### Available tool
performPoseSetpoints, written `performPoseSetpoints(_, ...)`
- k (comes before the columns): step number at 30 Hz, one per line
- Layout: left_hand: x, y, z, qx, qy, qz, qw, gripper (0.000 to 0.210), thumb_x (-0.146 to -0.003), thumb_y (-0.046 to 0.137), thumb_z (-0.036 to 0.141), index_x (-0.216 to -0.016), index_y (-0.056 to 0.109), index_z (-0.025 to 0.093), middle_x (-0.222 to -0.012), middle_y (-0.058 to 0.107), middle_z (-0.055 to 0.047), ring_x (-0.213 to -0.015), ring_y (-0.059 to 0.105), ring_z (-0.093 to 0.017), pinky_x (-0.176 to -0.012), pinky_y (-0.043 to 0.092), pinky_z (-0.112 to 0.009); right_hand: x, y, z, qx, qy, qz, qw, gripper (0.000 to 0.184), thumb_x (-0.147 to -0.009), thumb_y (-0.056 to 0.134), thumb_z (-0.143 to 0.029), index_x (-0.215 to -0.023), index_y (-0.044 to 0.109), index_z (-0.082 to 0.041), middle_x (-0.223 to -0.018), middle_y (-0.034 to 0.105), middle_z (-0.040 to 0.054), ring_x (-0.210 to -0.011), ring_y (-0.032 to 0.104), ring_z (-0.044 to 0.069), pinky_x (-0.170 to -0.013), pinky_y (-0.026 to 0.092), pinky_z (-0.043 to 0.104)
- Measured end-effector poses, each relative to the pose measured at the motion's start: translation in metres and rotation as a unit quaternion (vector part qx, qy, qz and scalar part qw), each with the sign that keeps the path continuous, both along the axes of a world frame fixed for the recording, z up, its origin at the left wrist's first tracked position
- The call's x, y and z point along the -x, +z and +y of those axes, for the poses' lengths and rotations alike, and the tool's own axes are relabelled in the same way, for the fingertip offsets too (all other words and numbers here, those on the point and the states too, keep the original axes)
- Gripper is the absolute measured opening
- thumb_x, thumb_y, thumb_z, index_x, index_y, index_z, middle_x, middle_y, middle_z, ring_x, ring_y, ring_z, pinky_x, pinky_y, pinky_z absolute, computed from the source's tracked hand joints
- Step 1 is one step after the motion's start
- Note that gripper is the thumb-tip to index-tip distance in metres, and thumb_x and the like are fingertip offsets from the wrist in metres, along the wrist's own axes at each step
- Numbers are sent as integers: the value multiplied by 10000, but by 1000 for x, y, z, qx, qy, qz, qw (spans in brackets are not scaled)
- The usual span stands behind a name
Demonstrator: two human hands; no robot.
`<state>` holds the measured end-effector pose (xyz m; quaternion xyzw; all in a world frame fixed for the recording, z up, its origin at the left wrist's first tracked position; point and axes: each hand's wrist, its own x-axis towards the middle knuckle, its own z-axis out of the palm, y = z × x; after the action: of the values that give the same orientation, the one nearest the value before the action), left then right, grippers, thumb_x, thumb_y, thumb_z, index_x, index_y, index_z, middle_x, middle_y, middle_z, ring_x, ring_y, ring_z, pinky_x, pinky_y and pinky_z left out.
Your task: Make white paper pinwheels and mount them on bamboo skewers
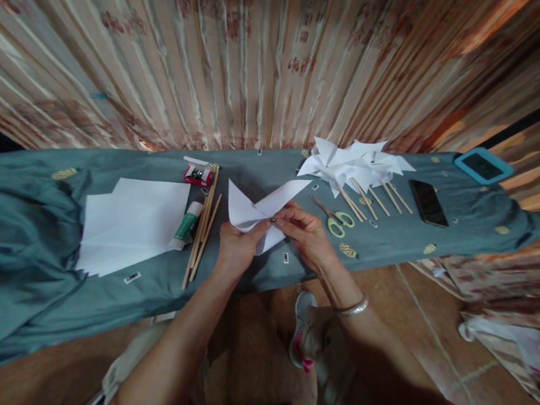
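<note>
A white paper pinwheel is held over the middle of the cloth-covered table, its blades curled and spread. My left hand grips its near left side, with the thumb pressed towards the centre. Closed at the centre of the paper, my right hand pinches there with thumb and fingers. A small dark spot shows between the fingertips, too small to name. Right of my right hand lie green-handled scissors. Several thin wooden sticks and a green-and-white glue stick lie left of my left hand.
White paper sheets lie at the left, near a small open red box of metal pieces. Several pinwheels on sticks lie at the back right. Farther right are a dark phone and a blue-framed device. A curtain hangs behind.
</note>
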<state>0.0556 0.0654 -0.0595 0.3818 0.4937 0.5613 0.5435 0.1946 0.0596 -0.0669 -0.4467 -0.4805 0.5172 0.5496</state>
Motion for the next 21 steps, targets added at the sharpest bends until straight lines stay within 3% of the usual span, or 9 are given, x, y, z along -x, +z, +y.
performPoseSetpoints(6, 2, -1, -1, -11, -5, 38, 999, 316, -543, 783, 328, -778, 734, 122, -790, 768, -70, -742, 708, -241, -715, 573, -352, 4, 4, -1, 15, -7, 43, 999, 190, -638, 824, -380, -700, 720, -233, -1057, 623, 23, -979, 570, 191, -928, 442, 342)
performPoseSetpoints(13, 7, -3, -1, -43, -18, 115, 992, 244, -617, 726, 338, -749, 736, 132, -770, 771, -59, -729, 718, -238, -657, 569, -308, 9, 2, -2, 28, 14, 67, 997, 184, -669, 804, -379, -695, 705, -226, -940, 595, 9, -871, 547, 156, -840, 445, 286)
performPoseSetpoints(21, 11, -8, -1, -41, -32, 133, 990, 288, -637, 714, 331, -822, 747, 112, -818, 776, -79, -772, 728, -248, -687, 573, -312, 15, 1, -3, 32, 12, 75, 997, 193, -660, 795, -390, -680, 697, -224, -850, 562, -1, -801, 521, 143, -792, 420, 262)
